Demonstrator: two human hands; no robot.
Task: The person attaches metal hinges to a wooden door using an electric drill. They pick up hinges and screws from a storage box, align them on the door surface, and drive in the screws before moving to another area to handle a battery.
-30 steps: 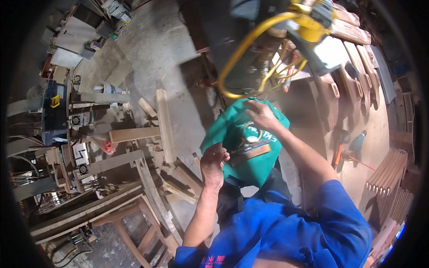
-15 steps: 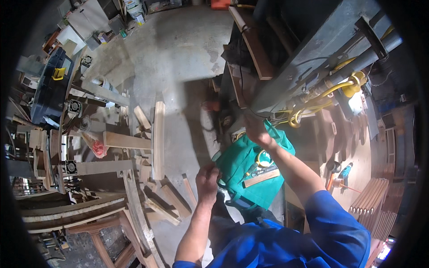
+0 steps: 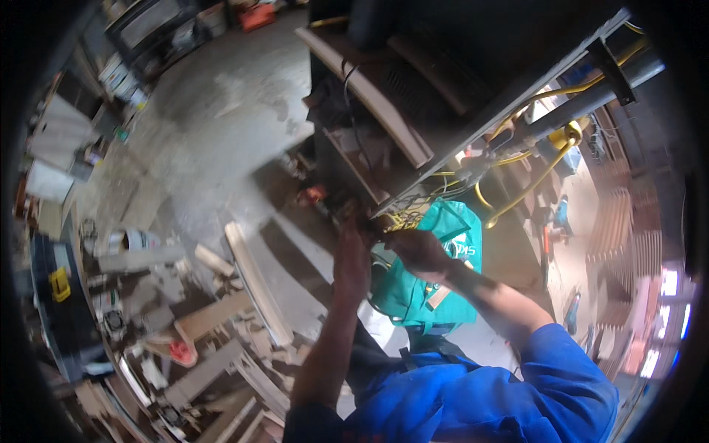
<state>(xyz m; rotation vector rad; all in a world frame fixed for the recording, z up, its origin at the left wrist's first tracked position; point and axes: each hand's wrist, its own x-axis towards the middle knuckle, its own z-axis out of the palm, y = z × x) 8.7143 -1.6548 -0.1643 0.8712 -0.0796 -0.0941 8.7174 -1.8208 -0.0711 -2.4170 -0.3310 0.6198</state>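
Observation:
My left hand (image 3: 354, 255) is raised in shadow beside the dark machine frame, its fingers too dark and blurred to make out. Close against it, my right hand (image 3: 417, 255) is curled closed, with its fingertips meeting a small dark shape that I cannot identify. Under and beyond the right forearm lies a green fabric bag (image 3: 459, 303). On the bag rests a short wooden piece (image 3: 439, 297), partly covered by the right wrist. Just past both hands is a tangle of yellow cord (image 3: 406, 218).
A dark machine or bench (image 3: 443, 81) with a long wooden board (image 3: 369, 100) stands ahead. Yellow cable (image 3: 535, 193) hangs at its right side. Wooden offcuts and a long beam (image 3: 258, 284) lie on the floor to the left. Stacked ridged panels (image 3: 617, 251) stand at right.
My hands have come together, the left moving up and the right down toward it. The view has turned right. The tools on the bag are now mostly hidden by my right arm.

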